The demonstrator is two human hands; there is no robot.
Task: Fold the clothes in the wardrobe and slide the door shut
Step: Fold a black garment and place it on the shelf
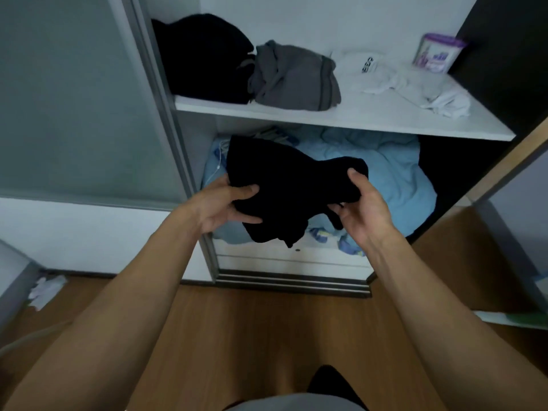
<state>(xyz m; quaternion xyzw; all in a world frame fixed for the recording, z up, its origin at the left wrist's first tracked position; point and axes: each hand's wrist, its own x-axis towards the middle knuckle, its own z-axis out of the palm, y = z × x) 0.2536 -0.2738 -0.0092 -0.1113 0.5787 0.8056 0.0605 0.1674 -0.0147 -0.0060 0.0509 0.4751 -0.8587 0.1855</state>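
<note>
Before the open wardrobe, left hand (226,204) and right hand (360,203) both pinch a black garment (284,185); white clothes (415,81) lie unfolded, sliding door (74,99) unshut.

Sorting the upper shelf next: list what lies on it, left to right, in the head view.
black pile → grey garment → white logo top → purple tub
</note>
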